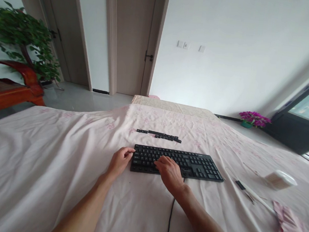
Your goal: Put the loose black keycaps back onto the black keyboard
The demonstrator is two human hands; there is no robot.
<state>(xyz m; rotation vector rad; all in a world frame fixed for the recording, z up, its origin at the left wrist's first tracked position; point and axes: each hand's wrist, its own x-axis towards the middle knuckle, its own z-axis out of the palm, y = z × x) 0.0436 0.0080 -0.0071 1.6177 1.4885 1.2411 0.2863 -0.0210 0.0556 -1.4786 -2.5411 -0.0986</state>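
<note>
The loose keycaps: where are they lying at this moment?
In the head view, the loose keycaps lie near the middle, in two rough rows on the pale pink cloth, just beyond the left half of the keyboard.

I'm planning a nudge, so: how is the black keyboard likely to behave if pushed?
The black keyboard looks flat and rigid, so it should stay stiff and is unlikely to tip. The wrinkled cloth beneath may bunch up rather than let it slide cleanly. The black cable trailing at its near edge could drag along.
</note>
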